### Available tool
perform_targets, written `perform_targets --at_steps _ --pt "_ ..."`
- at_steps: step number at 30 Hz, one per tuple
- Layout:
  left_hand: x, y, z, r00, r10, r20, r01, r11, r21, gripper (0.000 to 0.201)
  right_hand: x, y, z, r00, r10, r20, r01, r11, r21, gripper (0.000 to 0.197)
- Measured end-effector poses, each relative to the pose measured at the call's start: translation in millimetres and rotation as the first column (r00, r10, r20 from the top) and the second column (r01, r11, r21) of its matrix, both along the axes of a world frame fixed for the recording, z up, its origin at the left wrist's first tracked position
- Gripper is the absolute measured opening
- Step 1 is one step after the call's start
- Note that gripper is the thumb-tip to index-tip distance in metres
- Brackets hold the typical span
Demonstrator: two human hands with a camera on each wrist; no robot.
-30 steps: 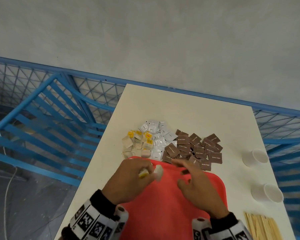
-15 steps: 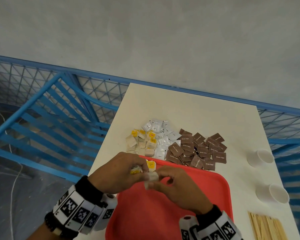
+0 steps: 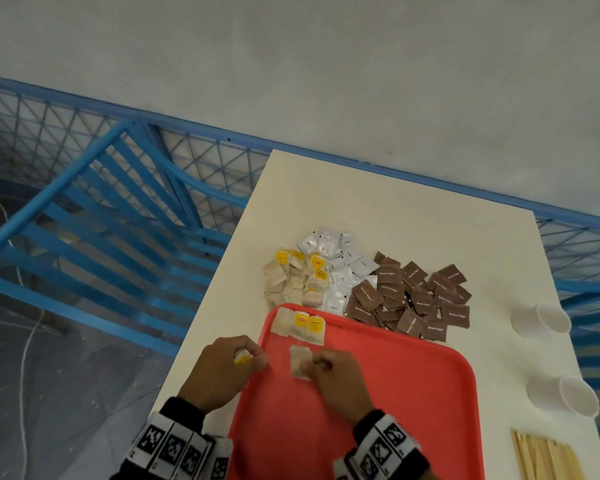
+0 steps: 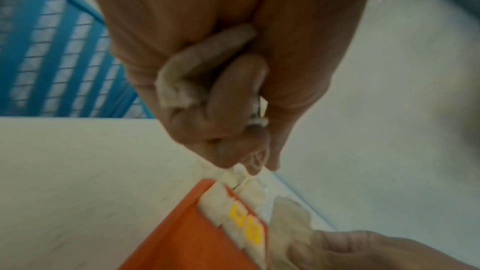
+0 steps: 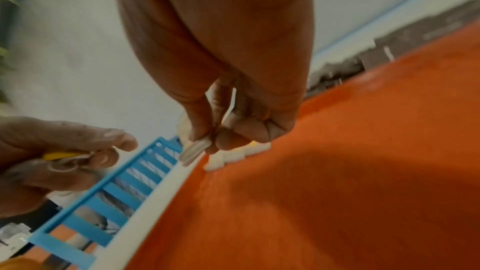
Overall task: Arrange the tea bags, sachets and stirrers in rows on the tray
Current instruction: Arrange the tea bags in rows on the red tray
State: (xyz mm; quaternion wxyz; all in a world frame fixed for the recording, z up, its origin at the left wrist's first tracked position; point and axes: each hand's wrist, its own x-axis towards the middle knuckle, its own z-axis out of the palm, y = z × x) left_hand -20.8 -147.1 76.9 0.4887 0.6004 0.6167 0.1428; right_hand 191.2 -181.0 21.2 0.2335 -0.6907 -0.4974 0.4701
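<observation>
A red tray (image 3: 395, 393) lies on the white table (image 3: 413, 216). Three tea bags (image 3: 300, 325) sit in a row at the tray's far left corner. My right hand (image 3: 329, 372) pinches one tea bag (image 3: 298, 362) just above the tray; the same tea bag (image 5: 193, 151) hangs from its fingertips in the right wrist view. At the tray's left rim, my left hand (image 3: 236, 362) grips a tea bag with a yellow tag (image 3: 241, 358), crumpled in the fist (image 4: 182, 81). Past the tray lie loose tea bags (image 3: 297, 277), white sachets (image 3: 336, 261) and brown sachets (image 3: 413, 296). Wooden stirrers (image 3: 544, 459) lie at the near right.
Two white paper cups (image 3: 541, 318) (image 3: 565, 396) lie on their sides right of the tray. A blue metal railing (image 3: 101, 209) runs along the table's left and far edges. The table's left edge passes just under my left hand.
My hands have drawn apart: the right one now holds a single tea bag over the tray, the left has moved back to the tray's left rim. Three tea bags now show in the corner.
</observation>
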Motion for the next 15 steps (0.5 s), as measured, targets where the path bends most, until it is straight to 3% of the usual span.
perform_targets --at_steps 5,13,15 --pt "-12 -10 -25 0.997 0.075 0.022 -0.074 0.995 -0.073 0.012 -32 19 -37 0.989 -0.146 0.039 0.148 0.985 -0.088 0.023" --pt "-18 -9 -32 0.988 0.128 0.083 -0.119 0.987 -0.11 0.011 -63 44 -38 0.952 -0.299 0.071 0.307 0.935 -0.18 0.009" --pt "-18 -10 -32 0.989 0.127 0.082 -0.117 0.987 -0.113 0.011 -66 46 -37 0.95 -0.299 0.088 0.311 0.929 -0.199 0.026"
